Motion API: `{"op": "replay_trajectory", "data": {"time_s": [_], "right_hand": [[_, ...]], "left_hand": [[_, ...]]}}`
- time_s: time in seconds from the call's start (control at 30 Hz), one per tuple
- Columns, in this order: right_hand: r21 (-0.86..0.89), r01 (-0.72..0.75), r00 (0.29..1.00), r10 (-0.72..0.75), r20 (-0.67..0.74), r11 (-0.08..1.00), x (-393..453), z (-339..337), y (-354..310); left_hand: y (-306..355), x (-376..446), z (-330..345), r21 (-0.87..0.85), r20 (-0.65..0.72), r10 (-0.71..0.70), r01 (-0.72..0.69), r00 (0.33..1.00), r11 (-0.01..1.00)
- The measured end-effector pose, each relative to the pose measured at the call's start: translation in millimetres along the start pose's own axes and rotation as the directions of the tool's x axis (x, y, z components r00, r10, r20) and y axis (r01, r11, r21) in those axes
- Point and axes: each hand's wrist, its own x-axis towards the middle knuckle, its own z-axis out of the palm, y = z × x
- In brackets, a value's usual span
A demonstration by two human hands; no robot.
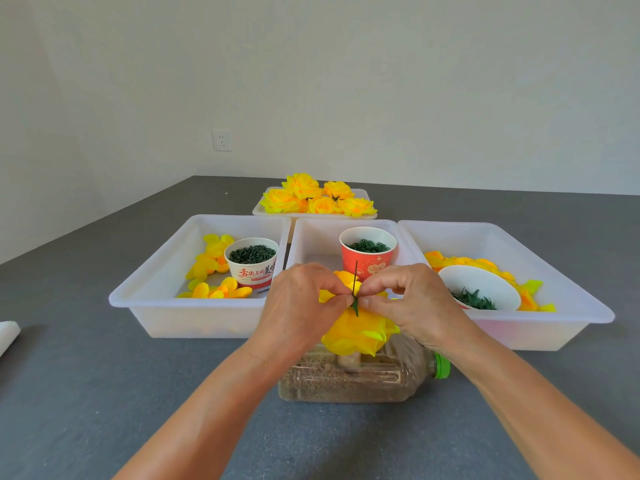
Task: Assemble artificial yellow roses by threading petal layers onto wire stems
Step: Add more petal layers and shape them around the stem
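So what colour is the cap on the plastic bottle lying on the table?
Bright green cap, seen in the head view.

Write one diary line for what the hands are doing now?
step: threading | left hand: pinches green stem | right hand: pinches green stem | yellow rose: under fingers, above plastic bottle | finished roses: far tray

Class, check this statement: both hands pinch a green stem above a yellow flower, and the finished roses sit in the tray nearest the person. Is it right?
Not quite. In the head view the left hand and right hand do pinch the green stem above the yellow flower, but the finished roses sit in the farthest tray, behind the three bins.
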Motion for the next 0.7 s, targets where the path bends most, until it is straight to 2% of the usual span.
{"op": "replay_trajectory", "data": {"time_s": [0.1,0.27,0.5,0.7], "right_hand": [[0.029,0.035,0.999,-0.033,-0.039,0.999,-1.4,2.5,0.0],[0.103,0.022,0.999,-0.020,-0.028,0.994,0.3,4.1,0.0],[-0.052,0.098,0.995,-0.096,0.029,0.994,5.2,0.4,-2.6],[-0.041,0.129,0.991,-0.128,0.032,0.991,4.9,3.2,1.8]], "left_hand": [[1.3,0.8,0.2,0.015,0.000,0.006,-0.006,1.000,1.000],[-1.9,2.3,-0.7,-0.004,0.007,-0.029,0.029,1.000,1.000],[-3.2,6.5,-2.3,0.011,0.082,-0.037,0.036,0.996,0.999],[-1.4,7.8,-1.7,0.114,0.104,0.045,-0.057,0.994,0.992]]}}
